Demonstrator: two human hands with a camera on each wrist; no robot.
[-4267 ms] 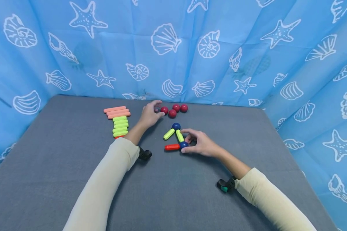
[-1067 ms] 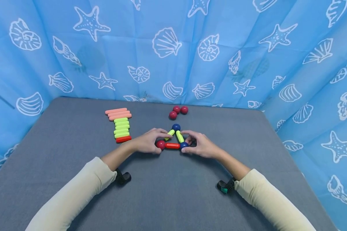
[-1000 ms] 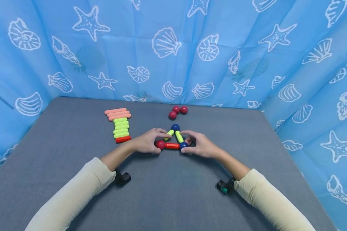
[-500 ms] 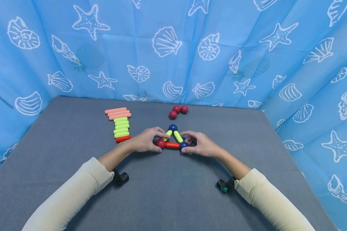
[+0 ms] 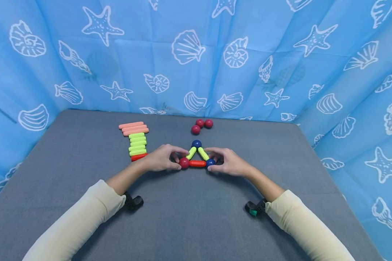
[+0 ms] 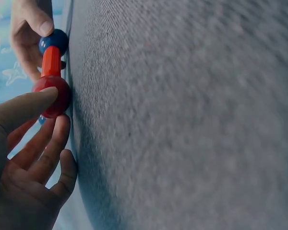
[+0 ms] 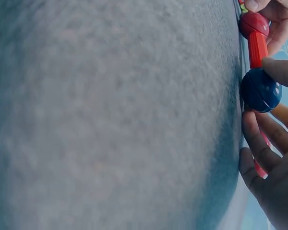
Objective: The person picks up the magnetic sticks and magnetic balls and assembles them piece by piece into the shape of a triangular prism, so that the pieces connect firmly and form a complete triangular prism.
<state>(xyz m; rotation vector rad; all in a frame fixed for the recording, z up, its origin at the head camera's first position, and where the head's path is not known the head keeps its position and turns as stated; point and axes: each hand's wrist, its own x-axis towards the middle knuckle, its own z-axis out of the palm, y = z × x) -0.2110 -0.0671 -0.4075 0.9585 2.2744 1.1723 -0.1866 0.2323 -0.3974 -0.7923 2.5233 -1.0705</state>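
Observation:
A triangle of short rods and balls lies on the table in the head view. My left hand pinches the dark red ball at its left corner, the thumb pressed on the ball in the left wrist view. At the right corner my right hand grips a blue ball between thumb and fingers. A red rod runs between these two balls, end to end with both. Two yellow-green rods, the left rod and the right rod, slope up to another blue ball at the far corner.
Behind the triangle sit three dark red balls. To the left lie salmon rods, several yellow-green rods and a red rod, partly behind my left hand. A blue shell-print curtain hangs behind the grey table.
My left hand has brought one red ball from the back group to the red rod's left end. The far blue ball has shifted slightly left, and the left yellow-green rod now slopes down to the red ball.

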